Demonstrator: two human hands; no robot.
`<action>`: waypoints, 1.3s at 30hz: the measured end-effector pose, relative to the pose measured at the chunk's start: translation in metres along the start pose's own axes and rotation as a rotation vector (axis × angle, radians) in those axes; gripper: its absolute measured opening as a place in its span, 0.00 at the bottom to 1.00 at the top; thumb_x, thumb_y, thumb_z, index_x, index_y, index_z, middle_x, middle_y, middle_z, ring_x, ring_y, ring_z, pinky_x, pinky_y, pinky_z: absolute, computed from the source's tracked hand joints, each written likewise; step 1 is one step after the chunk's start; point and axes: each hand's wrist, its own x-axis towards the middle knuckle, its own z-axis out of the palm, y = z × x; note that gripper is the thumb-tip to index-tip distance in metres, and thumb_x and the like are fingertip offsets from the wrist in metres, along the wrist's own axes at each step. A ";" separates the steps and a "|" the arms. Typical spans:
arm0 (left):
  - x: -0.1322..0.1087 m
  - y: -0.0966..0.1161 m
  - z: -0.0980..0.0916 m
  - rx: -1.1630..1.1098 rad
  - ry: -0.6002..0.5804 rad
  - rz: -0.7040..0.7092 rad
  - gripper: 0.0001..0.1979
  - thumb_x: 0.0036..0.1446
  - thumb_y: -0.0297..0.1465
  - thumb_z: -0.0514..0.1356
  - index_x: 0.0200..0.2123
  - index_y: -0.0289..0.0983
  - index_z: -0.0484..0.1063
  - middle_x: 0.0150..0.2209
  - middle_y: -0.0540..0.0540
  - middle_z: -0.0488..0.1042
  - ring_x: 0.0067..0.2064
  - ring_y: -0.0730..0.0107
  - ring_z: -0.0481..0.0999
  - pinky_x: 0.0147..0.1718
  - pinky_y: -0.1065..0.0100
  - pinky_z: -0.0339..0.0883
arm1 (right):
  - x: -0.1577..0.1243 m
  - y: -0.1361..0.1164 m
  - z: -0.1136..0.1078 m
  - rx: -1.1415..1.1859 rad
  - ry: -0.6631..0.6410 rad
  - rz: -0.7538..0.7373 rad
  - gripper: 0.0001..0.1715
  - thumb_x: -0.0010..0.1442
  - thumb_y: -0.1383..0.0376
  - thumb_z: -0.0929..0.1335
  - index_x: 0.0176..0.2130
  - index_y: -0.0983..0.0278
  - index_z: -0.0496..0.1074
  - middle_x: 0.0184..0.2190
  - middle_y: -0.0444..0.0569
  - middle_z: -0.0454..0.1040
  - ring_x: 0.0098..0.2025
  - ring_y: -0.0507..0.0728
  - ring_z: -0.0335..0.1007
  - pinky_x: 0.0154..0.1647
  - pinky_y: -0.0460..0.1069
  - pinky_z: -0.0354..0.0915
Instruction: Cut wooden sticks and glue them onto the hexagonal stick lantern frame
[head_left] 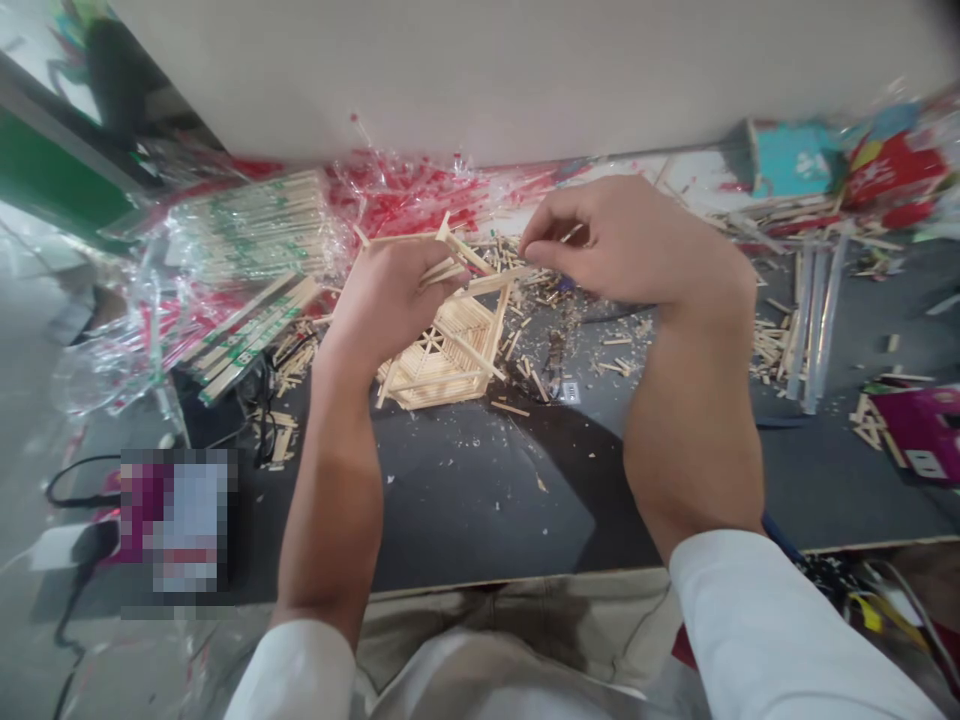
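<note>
A hexagonal basket-like frame (469,345) of stacked thin wooden sticks stands on the dark table, in the middle of the view. My left hand (390,300) is over its left side, with thumb and fingers closed on a few wooden sticks (444,270) at the upper rim. To the right, my right hand (630,240) is raised above the table with thumb and forefinger pinched together. Just below those fingertips ends a light wooden stick (499,281) that lies across the rim. Whatever the right fingers hold is too small to make out.
Wrapped sticks (255,230) and red plastic packaging (412,195) lie along the back left. Short stick pieces (776,345) and crumbs are scattered about. Clear plastic strips (817,320) and a purple box (919,425) are at right; a blurred-out box (187,520) is front left.
</note>
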 end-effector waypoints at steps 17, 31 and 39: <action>0.000 -0.002 -0.001 0.015 0.012 0.002 0.07 0.65 0.36 0.67 0.40 0.42 0.85 0.31 0.48 0.79 0.39 0.60 0.77 0.41 0.60 0.72 | 0.004 0.003 -0.001 -0.035 -0.100 0.048 0.08 0.70 0.62 0.71 0.37 0.57 0.79 0.40 0.53 0.85 0.42 0.64 0.79 0.45 0.58 0.68; 0.000 0.000 -0.002 -0.006 -0.013 -0.002 0.08 0.65 0.36 0.67 0.41 0.41 0.86 0.31 0.47 0.78 0.39 0.58 0.77 0.40 0.58 0.71 | 0.006 0.002 0.001 -0.038 -0.099 0.041 0.09 0.68 0.63 0.71 0.33 0.59 0.78 0.37 0.55 0.85 0.45 0.64 0.81 0.46 0.58 0.69; 0.001 0.001 -0.001 -0.012 -0.020 -0.005 0.09 0.65 0.37 0.66 0.43 0.43 0.87 0.33 0.47 0.80 0.39 0.61 0.77 0.42 0.61 0.70 | 0.008 0.009 0.008 -0.005 -0.025 0.010 0.08 0.64 0.57 0.74 0.36 0.58 0.83 0.34 0.52 0.84 0.42 0.66 0.81 0.46 0.60 0.72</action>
